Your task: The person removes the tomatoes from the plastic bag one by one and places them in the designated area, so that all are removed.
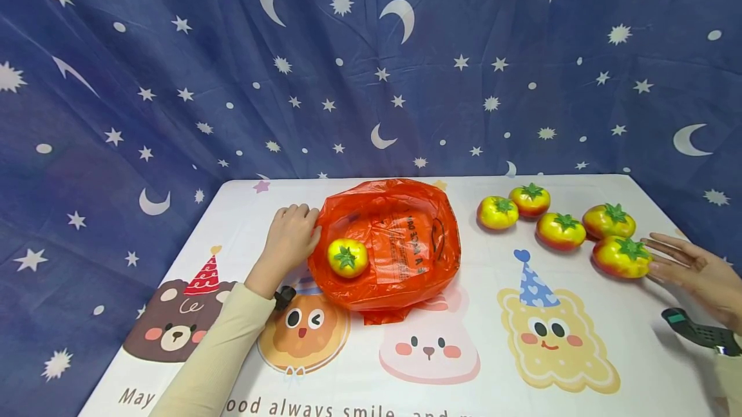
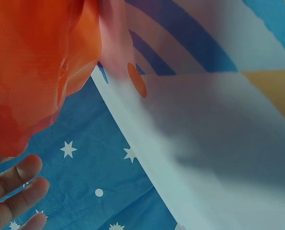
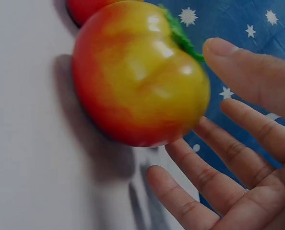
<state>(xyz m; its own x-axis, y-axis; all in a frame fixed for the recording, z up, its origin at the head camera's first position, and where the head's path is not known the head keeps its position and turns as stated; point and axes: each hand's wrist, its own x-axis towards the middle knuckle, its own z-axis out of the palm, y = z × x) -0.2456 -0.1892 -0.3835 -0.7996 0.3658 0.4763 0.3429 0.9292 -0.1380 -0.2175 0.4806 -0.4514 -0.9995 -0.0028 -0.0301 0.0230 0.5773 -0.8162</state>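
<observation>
A red plastic bag [image 1: 400,294] lies with its mouth spread wide, and one red-yellow toy tomato [image 1: 348,258] with a green leafy top sits inside it. My left hand [image 1: 294,233] holds the bag's left rim; in the left wrist view its lower fingers [image 2: 17,196] are loose below the orange-looking plastic. At the right, my right hand [image 1: 698,272] reaches beside the nearest toy tomato [image 1: 622,257], its fingers spread. The right wrist view shows that toy tomato [image 3: 137,76] between thumb and fingers, not gripped; whether the fingertips touch it I cannot tell.
Several more toy tomatoes [image 1: 560,231] are grouped at the table's back right. The white tablecloth [image 1: 493,352] carries printed cartoon figures. A dark blue curtain [image 1: 371,95] with moons and stars hangs behind and at the left.
</observation>
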